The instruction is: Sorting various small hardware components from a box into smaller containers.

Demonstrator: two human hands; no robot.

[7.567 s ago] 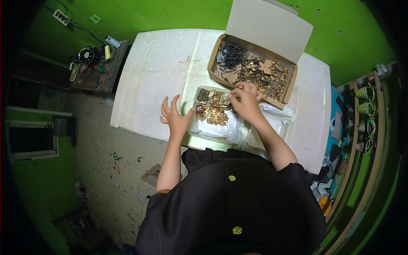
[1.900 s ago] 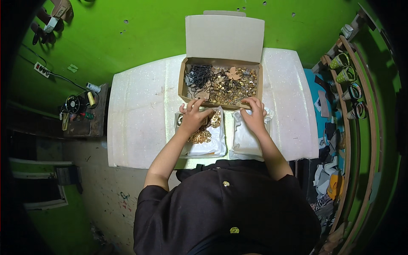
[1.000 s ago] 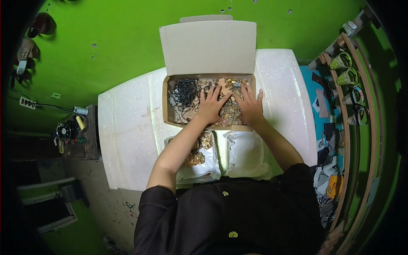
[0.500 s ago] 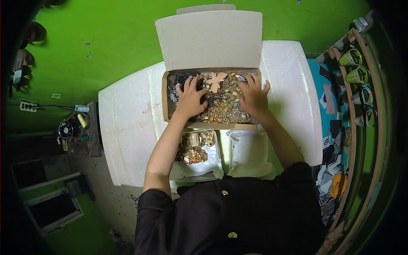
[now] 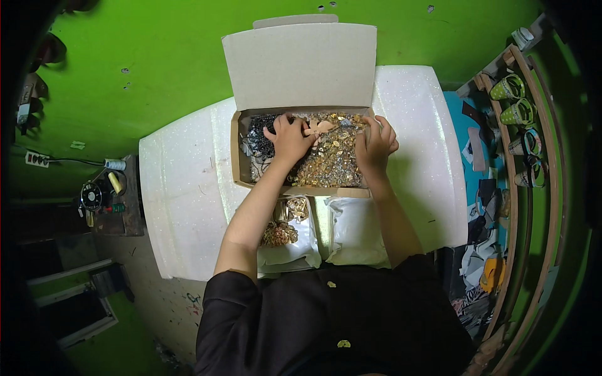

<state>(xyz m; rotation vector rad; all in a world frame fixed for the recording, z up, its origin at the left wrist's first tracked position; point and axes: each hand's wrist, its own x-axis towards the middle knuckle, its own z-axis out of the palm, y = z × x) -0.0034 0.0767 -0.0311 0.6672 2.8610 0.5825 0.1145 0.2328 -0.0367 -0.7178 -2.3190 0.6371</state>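
An open cardboard box (image 5: 237,150) holds a shallow layer of small beads and trinkets: black ones (image 5: 263,128) at the left, gold and silver ones (image 5: 332,164) across the middle and right. My left hand (image 5: 290,143) is over the middle of the box, its fingertips closed on the left petal of a peach-coloured flower ornament (image 5: 322,127), which sits tilted. At the box's right end, my right hand (image 5: 375,149) has bent fingers held apart, with nothing visible in them. Its fingertips are close to the right rim; whether they touch it I cannot tell.
The raised lid (image 5: 300,66) leans towards the green wall (image 5: 169,56). Nearer me, gold trinkets (image 5: 280,233) lie on a white packet (image 5: 291,255) beside a white pouch (image 5: 356,232). All stand on a glittery white table (image 5: 188,188). At right is a wooden rack (image 5: 515,188) with sandals (image 5: 517,113).
My left hand has moved right onto the flower ornament, which has tilted and shifted. My right hand's fingers have drawn closer together at the box's right end. The whole view has shifted slightly.
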